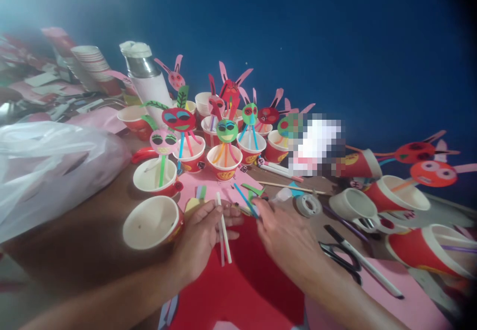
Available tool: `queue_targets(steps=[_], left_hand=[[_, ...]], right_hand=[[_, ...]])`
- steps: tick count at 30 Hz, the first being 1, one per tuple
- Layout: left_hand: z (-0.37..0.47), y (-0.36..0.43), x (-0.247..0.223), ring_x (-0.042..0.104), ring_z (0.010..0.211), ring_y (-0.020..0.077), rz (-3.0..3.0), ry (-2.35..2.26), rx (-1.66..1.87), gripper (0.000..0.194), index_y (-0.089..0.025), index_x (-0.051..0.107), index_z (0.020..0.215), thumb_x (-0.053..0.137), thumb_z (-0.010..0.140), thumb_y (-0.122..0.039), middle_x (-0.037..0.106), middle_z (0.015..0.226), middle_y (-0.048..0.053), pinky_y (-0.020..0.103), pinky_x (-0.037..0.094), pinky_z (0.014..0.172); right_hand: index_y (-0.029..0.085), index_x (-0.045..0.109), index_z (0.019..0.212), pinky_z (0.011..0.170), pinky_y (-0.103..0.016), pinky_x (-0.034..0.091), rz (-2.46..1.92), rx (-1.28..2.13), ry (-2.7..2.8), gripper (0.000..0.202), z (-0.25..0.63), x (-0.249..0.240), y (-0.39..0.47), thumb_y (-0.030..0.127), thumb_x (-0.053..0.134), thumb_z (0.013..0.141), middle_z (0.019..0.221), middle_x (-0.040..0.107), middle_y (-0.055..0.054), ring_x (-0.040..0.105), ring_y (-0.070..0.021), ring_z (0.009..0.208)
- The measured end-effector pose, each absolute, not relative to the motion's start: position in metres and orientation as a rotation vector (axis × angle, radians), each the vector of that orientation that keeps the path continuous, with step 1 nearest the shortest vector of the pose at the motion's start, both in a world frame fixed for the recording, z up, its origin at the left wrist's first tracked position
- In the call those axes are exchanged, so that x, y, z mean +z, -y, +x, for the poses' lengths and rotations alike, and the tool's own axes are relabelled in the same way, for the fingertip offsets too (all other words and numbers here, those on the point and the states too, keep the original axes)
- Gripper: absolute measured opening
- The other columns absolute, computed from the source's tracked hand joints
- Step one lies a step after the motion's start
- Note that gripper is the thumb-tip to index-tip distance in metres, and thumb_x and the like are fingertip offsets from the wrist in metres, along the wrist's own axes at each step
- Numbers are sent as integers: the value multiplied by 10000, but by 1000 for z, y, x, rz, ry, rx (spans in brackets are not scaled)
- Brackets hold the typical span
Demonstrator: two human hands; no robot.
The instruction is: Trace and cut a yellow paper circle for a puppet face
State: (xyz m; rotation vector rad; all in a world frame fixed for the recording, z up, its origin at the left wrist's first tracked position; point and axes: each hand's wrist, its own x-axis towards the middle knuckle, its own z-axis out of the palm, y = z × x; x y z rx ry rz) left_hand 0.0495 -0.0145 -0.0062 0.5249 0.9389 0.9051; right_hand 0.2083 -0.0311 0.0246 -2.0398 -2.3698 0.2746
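Observation:
In my left hand point(199, 233) a white straw point(226, 235) is held between thumb and fingers. A thinner pinkish straw point(222, 253) lies beside it in the same hand. My right hand point(279, 228) grips a blue straw point(244, 198) that points up and to the left; its fingertips are partly hidden. Both hands are over a red paper sheet point(238, 285). To the left of my left hand sits an unfilled paper cup point(151, 220) with a small hole in its bottom. Pink paper point(194, 186) lies just beyond the hands.
Several red cups point(225, 168) with paper-headed straw figures point(227, 131) stand behind. On the right are a tape roll point(309, 205), scissors point(345, 260), a marker point(367, 263) and a mug point(354, 206). A plastic bag point(55, 166) and a flask point(145, 79) occupy the left.

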Motion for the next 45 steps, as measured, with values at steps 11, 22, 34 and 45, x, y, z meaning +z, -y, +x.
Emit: queue_targets(steps=[11, 22, 34, 45], left_hand=[[55, 16, -7, 649, 931, 214, 512, -874, 952, 114, -147, 609, 897, 597, 801, -206, 703, 923, 68, 325, 501, 832], [54, 17, -7, 645, 937, 205, 547, -879, 928, 127, -140, 619, 915, 591, 809, -202, 706, 923, 71, 308, 500, 838], [53, 19, -6, 660, 657, 172, 615, -854, 829, 120, -133, 624, 871, 556, 828, -222, 694, 830, 72, 283, 542, 574], [49, 20, -9, 546, 456, 103, 754, -849, 782, 178, -146, 617, 909, 506, 862, -276, 666, 712, 34, 224, 450, 432]], right_hand=[[168, 543, 739, 580, -203, 365, -1352, 1606, 1402, 39, 211, -7, 45, 171, 517, 768, 643, 504, 46, 450, -93, 600], [173, 482, 684, 553, -209, 377, -1310, 1656, 1319, 110, 204, -19, 44, 193, 568, 750, 603, 519, 50, 465, -83, 552], [160, 524, 731, 532, -231, 447, -1262, 1869, 1153, 180, 205, -25, 45, 302, 634, 742, 569, 592, 33, 566, -105, 538], [172, 502, 673, 547, -231, 426, -1323, 1728, 1266, 202, 205, -21, 46, 315, 604, 772, 564, 575, 31, 542, -106, 533]])
